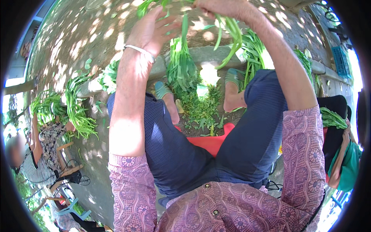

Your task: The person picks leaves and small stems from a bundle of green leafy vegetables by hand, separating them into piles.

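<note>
At the top of the view my right hand (221, 8) is closed around several long green leafy stalks (234, 34), whose ends hang down below it. My left hand (153, 33), with a white band at the wrist, is raised with its fingers apart. Green leaves show just beyond its fingertips, and whether they touch is hard to tell. Below the hands a bundle of leafy greens (181, 65) leans over the stone kerb (203, 55), pale stems uppermost. Between my feet lies a heap of leaf scraps (200, 105).
A second bundle of greens (253, 52) rests beside my right foot, and more leaves (110, 76) lie on the kerb at left. A red plastic seat (208, 143) shows between my thighs. Seated people at left (40, 156) and right (345, 162) handle greens. A blue crate (341, 62) stands far right.
</note>
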Available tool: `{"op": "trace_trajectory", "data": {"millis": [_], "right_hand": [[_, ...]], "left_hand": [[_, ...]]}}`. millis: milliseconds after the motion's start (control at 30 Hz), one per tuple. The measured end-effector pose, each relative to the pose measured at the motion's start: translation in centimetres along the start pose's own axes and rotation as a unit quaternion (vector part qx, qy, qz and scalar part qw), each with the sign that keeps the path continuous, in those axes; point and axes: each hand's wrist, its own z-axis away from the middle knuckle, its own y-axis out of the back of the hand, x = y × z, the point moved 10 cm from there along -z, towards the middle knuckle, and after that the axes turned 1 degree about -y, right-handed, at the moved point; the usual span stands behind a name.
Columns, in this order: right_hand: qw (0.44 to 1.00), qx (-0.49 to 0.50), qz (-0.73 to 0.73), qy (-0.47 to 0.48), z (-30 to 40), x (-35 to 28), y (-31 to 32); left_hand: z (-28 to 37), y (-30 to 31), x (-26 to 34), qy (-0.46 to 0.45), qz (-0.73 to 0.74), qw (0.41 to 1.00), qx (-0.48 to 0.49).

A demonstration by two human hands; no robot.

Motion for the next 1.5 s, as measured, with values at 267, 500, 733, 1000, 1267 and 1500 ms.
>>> {"op": "trace_trajectory", "data": {"millis": [267, 500, 733, 1000, 1267, 1500], "right_hand": [[0.991, 0.005, 0.106, -0.085, 0.8, 13.3, 7.2], [0.972, 0.110, 0.163, -0.129, 7.0, 20.2, 10.8], [0.963, 0.153, -0.119, -0.187, 18.3, 28.1, 4.5], [0.819, 0.095, -0.284, -0.489, 29.5, 38.8, -10.5], [0.924, 0.200, -0.209, -0.249, 21.6, 35.5, 2.7], [0.895, 0.278, -0.280, -0.209, 20.4, 30.2, 7.9]], "left_hand": [[-0.8, 0.7, 1.2, -0.060, -0.015, 0.998, -0.019], [-0.2, -0.1, 1.6, -0.069, -0.088, 0.994, -0.017], [-0.4, -0.2, 1.5, -0.074, -0.129, 0.988, -0.028], [-0.5, -1.2, 0.6, -0.064, -0.145, 0.987, -0.028], [-0.6, -1.9, 0.5, -0.059, -0.160, 0.985, -0.028], [-1.0, -2.0, 0.2, -0.058, -0.180, 0.981, -0.034]]}}
